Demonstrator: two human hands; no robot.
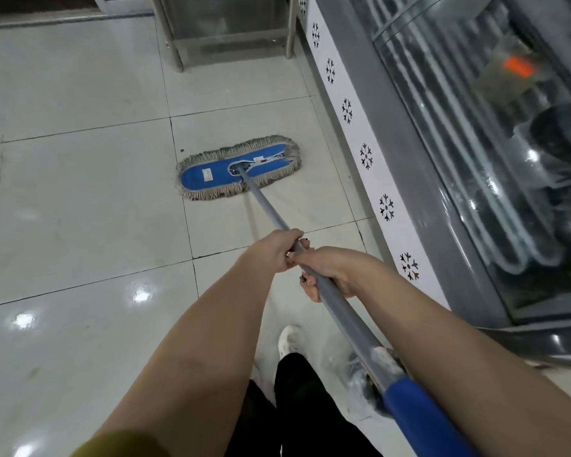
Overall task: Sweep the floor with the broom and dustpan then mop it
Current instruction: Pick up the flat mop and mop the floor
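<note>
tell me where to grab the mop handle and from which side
Grip the grey shaft of the mop handle about midway, below its blue sleeve. The pole is thin and round and slants up from the mop head lying flat on the floor, so wrap fingers round it from above, one hand from each side, as the left hand and right hand do now.
</note>
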